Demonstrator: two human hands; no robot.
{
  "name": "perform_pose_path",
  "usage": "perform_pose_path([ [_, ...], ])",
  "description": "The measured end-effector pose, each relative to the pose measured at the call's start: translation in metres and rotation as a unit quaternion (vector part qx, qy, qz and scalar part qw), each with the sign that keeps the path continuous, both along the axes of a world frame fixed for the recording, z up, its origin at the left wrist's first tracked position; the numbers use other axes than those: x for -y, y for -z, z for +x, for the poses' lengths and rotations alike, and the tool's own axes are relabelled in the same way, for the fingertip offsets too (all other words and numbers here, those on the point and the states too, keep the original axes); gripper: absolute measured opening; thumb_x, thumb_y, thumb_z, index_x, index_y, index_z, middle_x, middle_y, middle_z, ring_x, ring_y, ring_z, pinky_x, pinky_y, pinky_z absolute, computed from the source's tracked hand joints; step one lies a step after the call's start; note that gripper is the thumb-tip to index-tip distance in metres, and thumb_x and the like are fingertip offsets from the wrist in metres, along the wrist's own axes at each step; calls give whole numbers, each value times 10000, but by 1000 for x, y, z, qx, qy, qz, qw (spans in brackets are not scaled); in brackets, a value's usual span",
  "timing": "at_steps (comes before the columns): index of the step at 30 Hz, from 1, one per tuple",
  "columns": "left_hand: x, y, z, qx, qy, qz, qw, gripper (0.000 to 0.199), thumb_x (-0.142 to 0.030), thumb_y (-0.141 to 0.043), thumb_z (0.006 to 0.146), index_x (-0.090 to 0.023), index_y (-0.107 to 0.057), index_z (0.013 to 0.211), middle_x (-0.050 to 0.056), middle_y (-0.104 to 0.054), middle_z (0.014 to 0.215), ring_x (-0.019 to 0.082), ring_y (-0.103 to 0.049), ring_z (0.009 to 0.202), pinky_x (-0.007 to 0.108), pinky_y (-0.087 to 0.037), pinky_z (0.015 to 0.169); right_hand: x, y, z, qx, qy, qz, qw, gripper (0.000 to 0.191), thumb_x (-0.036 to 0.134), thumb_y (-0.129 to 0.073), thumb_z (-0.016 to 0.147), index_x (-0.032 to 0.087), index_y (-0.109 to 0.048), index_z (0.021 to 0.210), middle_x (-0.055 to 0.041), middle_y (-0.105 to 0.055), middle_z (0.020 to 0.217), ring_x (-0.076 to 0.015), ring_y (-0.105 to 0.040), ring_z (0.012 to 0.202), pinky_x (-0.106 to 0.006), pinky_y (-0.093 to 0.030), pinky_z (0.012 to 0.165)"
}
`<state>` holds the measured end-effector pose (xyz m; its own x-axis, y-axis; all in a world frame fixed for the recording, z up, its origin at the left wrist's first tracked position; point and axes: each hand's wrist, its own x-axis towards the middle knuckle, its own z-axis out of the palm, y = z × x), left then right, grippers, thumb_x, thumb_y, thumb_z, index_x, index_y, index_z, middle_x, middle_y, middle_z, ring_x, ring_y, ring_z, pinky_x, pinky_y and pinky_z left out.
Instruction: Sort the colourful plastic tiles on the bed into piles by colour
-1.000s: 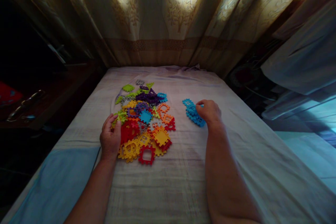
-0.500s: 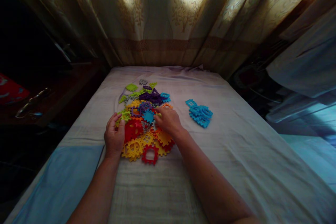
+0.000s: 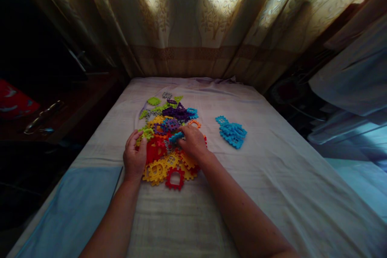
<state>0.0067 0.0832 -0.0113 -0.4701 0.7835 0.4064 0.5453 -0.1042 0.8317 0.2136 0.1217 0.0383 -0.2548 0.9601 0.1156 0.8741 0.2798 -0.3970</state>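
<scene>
A heap of toothed plastic building tiles in several colours lies on the bed, with yellow tiles (image 3: 157,171) and a red square tile with an opening (image 3: 175,178) at its near edge. My right hand (image 3: 193,141) is over the heap's right side, pinching a blue building tile (image 3: 175,137) that is tilted nearly edge-on. At the heap's left edge rests my left hand (image 3: 134,157), thumb and fingers apart, beside lime-green tiles (image 3: 147,133) and red tiles (image 3: 155,149). Purple tiles (image 3: 175,111) sit farther back.
A separate small pile of blue tiles (image 3: 232,133) is to the right of the heap on the pale sheet (image 3: 272,177). A light blue cloth or pad (image 3: 75,201) lies at the near left. Curtains (image 3: 181,36) hang behind the bed.
The blue tile, which lay facing up on the heap, is now tipped on edge in my right hand's fingers. My left hand stays at the heap's left side. The view has shifted slightly.
</scene>
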Motion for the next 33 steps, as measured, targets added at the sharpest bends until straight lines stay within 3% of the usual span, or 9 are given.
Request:
perform_pose_path([
  [3,0,1,0,-4,-2,-1,1000,344,-414,-560,858,-205,-681,1104,106,-637,1322,227,-588,1243,384,-422,1110,-5,-7,11,-4,20,-7,1000,217,257,-529,882,245,-723,978,-48,-728,1032,-199,-642,997,-280,-466,850],
  [8,-1,2,0,-8,-3,8,1000,352,-419,-549,856,-197,-680,1096,111,-643,1306,228,-586,1244,379,-417,1114,-21,-17,62,-48,157,0,987,311,279,-571,869,254,-673,1162,-28,-751,1013,-190,-677,912,-283,-478,790],
  [12,-1,2,-1,-16,-2,6,1000,340,-424,-552,858,-210,-676,1093,95,-642,1302,224,-591,1234,372,-430,1102,-27,-18,106,-12,264,6,964,324,305,-572,868,242,-674,1169,-50,-753,1021,-214,-680,939,-309,-481,793],
  [16,-1,2,-2,-8,-3,0,1000,337,-433,-560,856,-220,-677,1090,87,-637,1314,224,-590,1237,371,-432,1101,-26,-18,126,18,310,-14,951,311,313,-561,876,260,-688,1154,-52,-752,1033,-223,-678,963,-320,-479,806],
  [21,0,2,-1,-4,-2,-5,1000,346,-431,-558,857,-214,-672,1101,93,-627,1328,228,-579,1250,379,-414,1120,-21,-20,131,62,302,-10,951,380,312,-584,871,218,-672,1228,-109,-703,1182,-287,-623,1100,-399,-461,898],
  [25,0,2,-1,-1,0,-2,1000,344,-420,-560,856,-203,-673,1099,106,-627,1327,233,-573,1260,386,-401,1131,-23,-22,114,72,262,41,961,389,329,-552,896,213,-666,1249,-136,-639,1290,-318,-551,1193,-458,-418,968],
  [29,0,1,-1,1,-1,-3,1000,337,-421,-564,859,-211,-675,1098,97,-628,1331,227,-574,1261,376,-414,1119,-44,-17,79,66,157,42,985,383,277,-518,912,255,-659,1267,-102,-630,1312,-288,-544,1198,-423,-416,982],
  [33,1,1,0,5,-2,0,1000,327,-407,-562,864,-210,-677,1098,95,-632,1325,220,-577,1257,366,-418,1114,-75,-4,55,104,112,6,988,473,181,-461,915,289,-596,1355,-101,-624,1323,-282,-566,1179,-410,-441,950],
])
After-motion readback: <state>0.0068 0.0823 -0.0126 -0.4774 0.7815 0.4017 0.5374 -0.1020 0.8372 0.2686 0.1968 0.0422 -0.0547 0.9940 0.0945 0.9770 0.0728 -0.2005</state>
